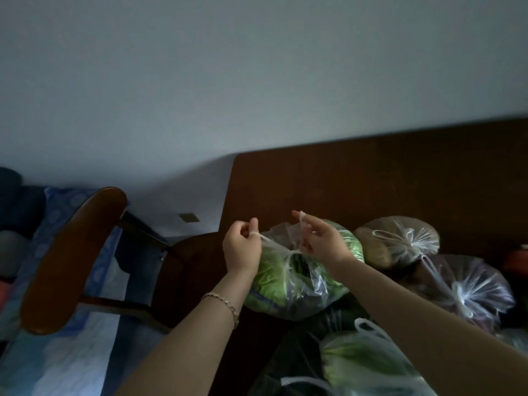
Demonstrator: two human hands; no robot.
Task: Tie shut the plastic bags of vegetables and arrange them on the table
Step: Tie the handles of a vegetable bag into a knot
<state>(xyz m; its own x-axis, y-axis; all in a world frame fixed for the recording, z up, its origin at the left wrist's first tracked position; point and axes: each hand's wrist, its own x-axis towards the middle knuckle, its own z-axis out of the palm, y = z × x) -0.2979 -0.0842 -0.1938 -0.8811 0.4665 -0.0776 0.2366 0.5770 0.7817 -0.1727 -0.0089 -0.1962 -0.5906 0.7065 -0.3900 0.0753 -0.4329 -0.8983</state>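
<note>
The fingers of the left hand (243,248) were curled, with thumb and forefinger pinching one handle strip (265,239) of the clear bag of greens (285,284) and holding it taut to the left. The right hand (321,242) pinched the other strip (302,217) in its fingertips, the end raised above the bag. The two strips met at a crossing (295,251) over the bag's mouth, between the hands; whether a knot was complete could not be told. The bag sat near the left edge of the dark wooden table (371,172). A thin bracelet (225,305) circled the left wrist. Just right of the held bag lay a tied bag with brownish contents (397,242), and beside that a tied bag with dark contents (468,290). Nearer the person, a further bag of greens (365,364) lay with handles loose. A wooden chair (74,252) stood left of the table, by blue bedding (71,358)
</note>
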